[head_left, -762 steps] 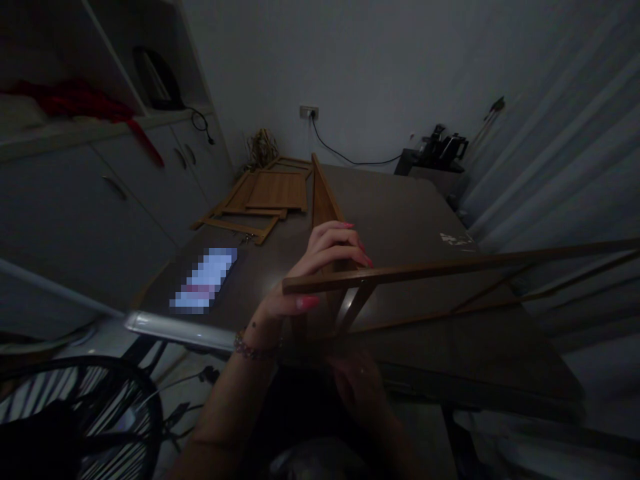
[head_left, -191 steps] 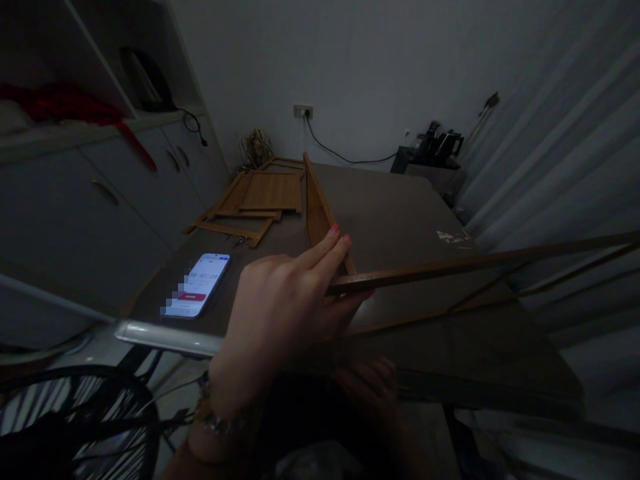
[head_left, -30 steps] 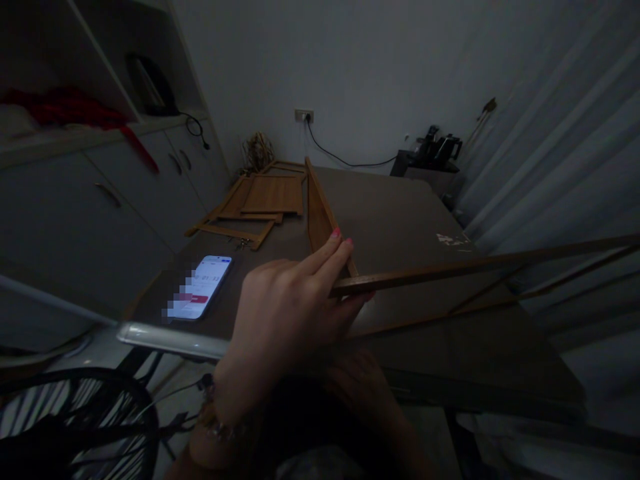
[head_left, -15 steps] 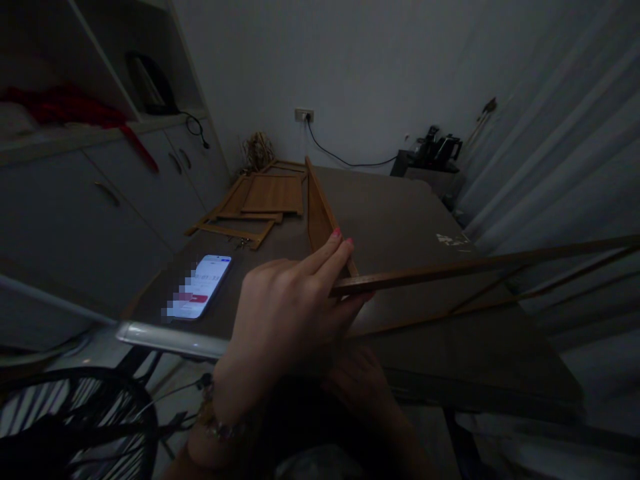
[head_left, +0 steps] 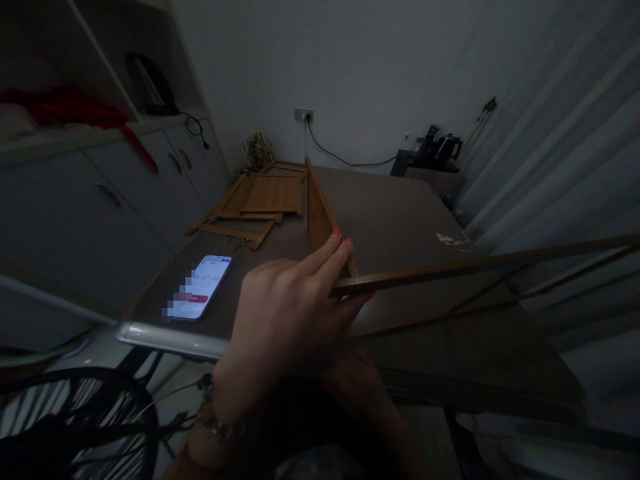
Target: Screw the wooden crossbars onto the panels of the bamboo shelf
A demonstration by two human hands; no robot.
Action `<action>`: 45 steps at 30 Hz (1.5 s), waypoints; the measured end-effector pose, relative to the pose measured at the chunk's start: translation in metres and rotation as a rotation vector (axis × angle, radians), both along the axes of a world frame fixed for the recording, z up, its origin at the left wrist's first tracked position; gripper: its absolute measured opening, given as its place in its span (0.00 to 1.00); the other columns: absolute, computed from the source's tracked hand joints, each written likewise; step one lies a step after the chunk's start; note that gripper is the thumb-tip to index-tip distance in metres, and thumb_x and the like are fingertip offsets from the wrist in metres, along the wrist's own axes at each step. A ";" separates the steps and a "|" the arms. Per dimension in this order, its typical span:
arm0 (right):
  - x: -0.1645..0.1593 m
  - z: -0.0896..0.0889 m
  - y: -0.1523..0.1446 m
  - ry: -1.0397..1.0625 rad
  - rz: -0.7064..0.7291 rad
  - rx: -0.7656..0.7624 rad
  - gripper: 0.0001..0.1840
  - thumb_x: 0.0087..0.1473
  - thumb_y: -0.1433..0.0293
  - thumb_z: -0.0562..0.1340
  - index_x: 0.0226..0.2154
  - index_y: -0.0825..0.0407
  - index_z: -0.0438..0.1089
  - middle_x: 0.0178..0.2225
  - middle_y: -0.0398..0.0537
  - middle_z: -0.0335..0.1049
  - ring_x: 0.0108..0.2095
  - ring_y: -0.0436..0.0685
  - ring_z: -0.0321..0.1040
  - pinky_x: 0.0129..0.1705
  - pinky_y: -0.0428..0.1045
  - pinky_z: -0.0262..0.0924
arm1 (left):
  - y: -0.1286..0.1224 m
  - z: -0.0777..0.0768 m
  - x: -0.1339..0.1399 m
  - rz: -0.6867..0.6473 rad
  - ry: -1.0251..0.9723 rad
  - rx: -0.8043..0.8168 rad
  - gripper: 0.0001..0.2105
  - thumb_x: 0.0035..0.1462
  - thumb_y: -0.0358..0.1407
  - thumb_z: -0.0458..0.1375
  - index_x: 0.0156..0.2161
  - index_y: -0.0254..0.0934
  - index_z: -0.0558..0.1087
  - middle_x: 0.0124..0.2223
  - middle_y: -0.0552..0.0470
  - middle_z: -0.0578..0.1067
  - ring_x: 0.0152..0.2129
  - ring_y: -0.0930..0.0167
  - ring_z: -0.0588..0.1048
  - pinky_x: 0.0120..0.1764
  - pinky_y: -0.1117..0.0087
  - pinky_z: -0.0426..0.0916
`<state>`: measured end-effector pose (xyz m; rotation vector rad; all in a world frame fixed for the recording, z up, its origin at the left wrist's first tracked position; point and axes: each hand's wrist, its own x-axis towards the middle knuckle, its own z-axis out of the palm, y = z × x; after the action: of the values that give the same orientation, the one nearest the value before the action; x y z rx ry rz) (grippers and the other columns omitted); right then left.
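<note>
My left hand (head_left: 293,313), with a bracelet at the wrist, is closed round a corner where two wooden pieces meet. One is an upright wooden panel (head_left: 320,217) pointing away toward the wall. The other is a long wooden frame (head_left: 480,263) that stretches off to the right, its lower rail close to the tabletop. My fingers lie on top of the joint and the thumb is beneath it. My right hand (head_left: 360,380) is low in shadow by the table's front edge, under the frame; its fingers are too dark to make out.
Several wooden panels and frames (head_left: 273,193) lie at the table's (head_left: 380,207) back left. Small metal pieces (head_left: 243,244) and a lit phone (head_left: 203,287) are nearer. A black fan-like round object (head_left: 75,427) stands lower left. Cabinets (head_left: 60,193) line the left, a curtain (head_left: 560,147) the right.
My left hand and the wooden pieces keep their places. My right hand, in the shadow, shifts very slightly.
</note>
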<state>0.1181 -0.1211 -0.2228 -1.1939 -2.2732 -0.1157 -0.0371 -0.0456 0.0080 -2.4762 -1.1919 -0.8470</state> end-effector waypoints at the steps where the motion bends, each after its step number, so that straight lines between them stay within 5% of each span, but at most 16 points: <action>1: 0.000 0.001 0.000 0.007 0.000 -0.004 0.08 0.64 0.67 0.56 0.35 0.48 0.71 0.32 0.45 0.73 0.36 0.53 0.67 0.48 0.52 0.55 | 0.000 0.000 0.000 -0.001 -0.001 -0.005 0.23 0.58 0.47 0.59 0.54 0.38 0.73 0.53 0.46 0.77 0.31 0.61 0.82 0.26 0.65 0.71; 6: 0.001 0.003 0.000 0.027 0.014 -0.041 0.10 0.64 0.67 0.55 0.33 0.49 0.69 0.33 0.45 0.73 0.36 0.53 0.67 0.49 0.51 0.55 | -0.001 0.000 0.000 0.002 0.000 -0.020 0.23 0.58 0.47 0.59 0.55 0.39 0.72 0.53 0.45 0.76 0.31 0.62 0.82 0.27 0.66 0.71; 21: 0.005 -0.016 -0.007 0.008 -0.007 -0.132 0.16 0.64 0.71 0.53 0.50 0.43 0.69 0.35 0.45 0.74 0.35 0.54 0.69 0.47 0.52 0.59 | -0.001 0.000 0.000 -0.005 -0.009 -0.002 0.22 0.58 0.47 0.59 0.54 0.38 0.73 0.52 0.44 0.77 0.30 0.62 0.82 0.26 0.66 0.71; 33: 0.005 -0.002 -0.003 0.067 -0.010 -0.080 0.13 0.65 0.71 0.50 0.34 0.48 0.68 0.30 0.44 0.73 0.33 0.53 0.68 0.47 0.50 0.58 | -0.001 0.000 -0.001 -0.002 0.003 0.005 0.23 0.58 0.47 0.59 0.55 0.38 0.72 0.53 0.45 0.77 0.30 0.62 0.82 0.26 0.66 0.71; 39: 0.011 0.010 -0.008 0.150 0.049 -0.246 0.09 0.65 0.67 0.53 0.38 0.48 0.68 0.36 0.45 0.74 0.37 0.53 0.69 0.50 0.51 0.59 | -0.001 -0.001 0.000 0.008 -0.001 0.008 0.22 0.58 0.47 0.59 0.54 0.39 0.73 0.53 0.47 0.77 0.30 0.62 0.82 0.26 0.65 0.71; 45: 0.013 0.002 -0.006 0.102 0.040 -0.243 0.13 0.66 0.69 0.52 0.47 0.45 0.69 0.37 0.45 0.75 0.38 0.53 0.68 0.48 0.51 0.59 | -0.001 0.000 0.000 0.008 0.001 0.004 0.22 0.58 0.48 0.59 0.54 0.38 0.73 0.52 0.46 0.77 0.29 0.62 0.82 0.26 0.65 0.71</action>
<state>0.1311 -0.1271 -0.2207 -1.2435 -2.2666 0.2384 -0.0368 -0.0464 0.0075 -2.4673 -1.1979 -0.8453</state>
